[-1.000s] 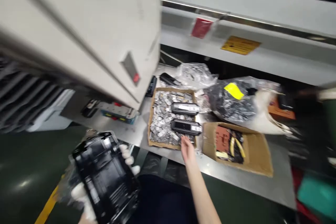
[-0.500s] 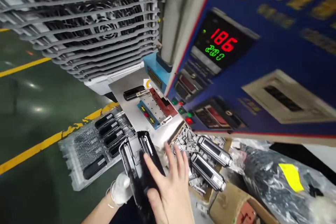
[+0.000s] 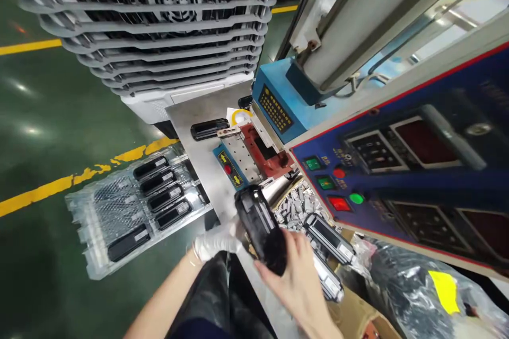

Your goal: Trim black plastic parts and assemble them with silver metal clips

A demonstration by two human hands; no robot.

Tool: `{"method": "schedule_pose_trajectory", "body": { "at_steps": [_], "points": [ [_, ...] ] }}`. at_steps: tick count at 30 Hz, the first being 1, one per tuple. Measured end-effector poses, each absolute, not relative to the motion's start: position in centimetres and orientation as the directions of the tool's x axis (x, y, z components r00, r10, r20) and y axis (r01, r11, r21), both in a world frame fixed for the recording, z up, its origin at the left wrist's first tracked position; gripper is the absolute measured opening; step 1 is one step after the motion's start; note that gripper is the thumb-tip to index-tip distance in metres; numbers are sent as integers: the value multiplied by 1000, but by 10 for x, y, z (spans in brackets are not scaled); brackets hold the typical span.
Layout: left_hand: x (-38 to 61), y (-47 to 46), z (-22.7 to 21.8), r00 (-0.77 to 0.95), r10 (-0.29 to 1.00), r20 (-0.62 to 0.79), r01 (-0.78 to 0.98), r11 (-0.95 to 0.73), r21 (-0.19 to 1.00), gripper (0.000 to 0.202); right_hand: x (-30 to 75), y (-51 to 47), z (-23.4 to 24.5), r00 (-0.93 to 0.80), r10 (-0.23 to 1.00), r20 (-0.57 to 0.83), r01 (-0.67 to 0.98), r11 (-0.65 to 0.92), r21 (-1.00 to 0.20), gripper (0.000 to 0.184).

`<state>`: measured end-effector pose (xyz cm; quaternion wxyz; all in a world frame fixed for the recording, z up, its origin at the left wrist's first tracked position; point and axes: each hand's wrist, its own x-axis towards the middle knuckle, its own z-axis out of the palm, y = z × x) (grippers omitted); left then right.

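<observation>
A long, glossy black plastic housing [image 3: 257,220] is held over the front edge of the metal worktable, tilted. My left hand [image 3: 220,241], in a white glove, grips its left side; the fingertips are partly hidden. My bare right hand [image 3: 298,273] has thumb and fingers closed around the near end. Just beyond the housing is a machine fixture with a perforated metal plate [image 3: 240,159] and a red-brown block [image 3: 274,164]. A similar black housing [image 3: 209,128] lies on the worktable [image 3: 194,159], left of the fixture.
A clear plastic tray [image 3: 93,243] with several black housings is at the left. Two more housings [image 3: 330,238] rest on a box of small grey parts [image 3: 300,204]. The blue control panel [image 3: 382,185] overhangs the right side, and a large fan [image 3: 175,21] stands behind.
The black housing has moved up and right, nearer the fixture. My right hand's spread fingers have closed around its near end. The view has turned, showing more of the machine.
</observation>
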<state>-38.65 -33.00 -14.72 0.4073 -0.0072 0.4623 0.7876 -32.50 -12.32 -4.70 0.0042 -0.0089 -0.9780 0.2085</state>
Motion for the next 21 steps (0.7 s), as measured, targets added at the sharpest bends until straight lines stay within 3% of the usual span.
{"method": "schedule_pose_trajectory", "body": {
  "at_steps": [3,6,9,14,21],
  "points": [
    [-436,-356,-151,-702,570,-428,-600,-149,786,70,-354,-77,-49,-996,89,-1,86,966,-244,82],
    [-489,-382,-169,-835,270,-479,-507,-38,861,73,-390,-50,-53,-959,243,-148,267,949,-166,86],
    [-541,-385,-194,-900,33,-435,-430,99,897,77,-429,-47,-60,-948,247,-199,287,934,-211,86],
    [-595,-362,-230,-922,3,-388,-375,254,892,76,-480,-59,-85,-974,217,-59,225,953,-202,87],
    [-598,-356,-259,-940,10,-341,-325,276,904,56,-524,-75,-110,-977,211,-10,208,951,-229,97]
  ]
}}
